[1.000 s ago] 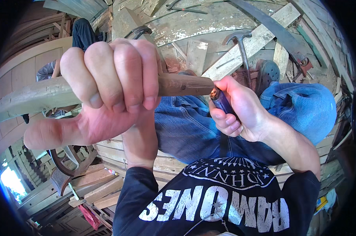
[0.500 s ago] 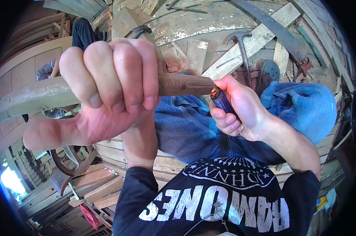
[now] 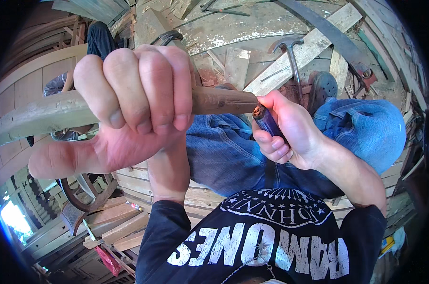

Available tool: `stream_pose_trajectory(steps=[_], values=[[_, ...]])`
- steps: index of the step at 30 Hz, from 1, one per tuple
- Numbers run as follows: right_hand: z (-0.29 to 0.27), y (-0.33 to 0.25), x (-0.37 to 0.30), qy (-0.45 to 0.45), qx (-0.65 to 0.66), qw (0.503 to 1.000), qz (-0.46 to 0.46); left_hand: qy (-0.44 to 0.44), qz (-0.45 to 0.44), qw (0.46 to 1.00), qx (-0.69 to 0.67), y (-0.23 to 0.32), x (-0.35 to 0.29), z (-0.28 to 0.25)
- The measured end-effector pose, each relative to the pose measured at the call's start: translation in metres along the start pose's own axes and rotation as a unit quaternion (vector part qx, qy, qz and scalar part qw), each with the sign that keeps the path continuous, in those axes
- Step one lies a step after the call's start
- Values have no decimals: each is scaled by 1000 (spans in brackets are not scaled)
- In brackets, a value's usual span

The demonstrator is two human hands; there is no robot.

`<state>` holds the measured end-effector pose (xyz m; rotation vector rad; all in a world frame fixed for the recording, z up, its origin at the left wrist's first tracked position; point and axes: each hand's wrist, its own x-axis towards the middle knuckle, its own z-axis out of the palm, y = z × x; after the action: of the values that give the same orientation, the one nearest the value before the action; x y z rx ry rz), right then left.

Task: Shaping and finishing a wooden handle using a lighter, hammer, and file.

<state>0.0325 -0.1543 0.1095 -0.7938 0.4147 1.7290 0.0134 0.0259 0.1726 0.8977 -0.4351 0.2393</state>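
My left hand [image 3: 134, 109] is closed round a thick wooden stick [image 3: 39, 116], four fingers over it and the thumb stretched out apart. The stick runs across from the left edge, pale at its left part and darker brown at its narrower right end. At that end my right hand [image 3: 290, 135] grips a short, dark blue-purple object [image 3: 268, 124], shaped like a lighter, with a worn orange-brown top. The top sits close beside the stick's end; whether they touch I cannot tell. My right thumb and forefinger reach the stick's tip.
My jeans-covered legs [image 3: 224, 151] lie under the stick. Beyond them are a claw hammer [image 3: 292, 59], a handsaw [image 3: 318, 28], a pale board [image 3: 276, 75] and wood scraps on the floor. At the left rear another person's dark trouser leg [image 3: 99, 40] shows. Timber pieces [image 3: 124, 229] lie lower left.
My left hand and the stick have shifted only very slightly. At the left rear, the other person's arm has moved a little. My right hand stays in place.
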Motion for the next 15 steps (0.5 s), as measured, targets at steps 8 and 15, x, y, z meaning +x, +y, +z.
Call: stream_pose_trajectory(steps=[8,15], values=[[-2,1,0,-11,-1,1000,-10,6,4,1000,-2,0,0,1],[-1,0,0,-3,4,1000,-2,9,7,1000,1,-1,0,0]])
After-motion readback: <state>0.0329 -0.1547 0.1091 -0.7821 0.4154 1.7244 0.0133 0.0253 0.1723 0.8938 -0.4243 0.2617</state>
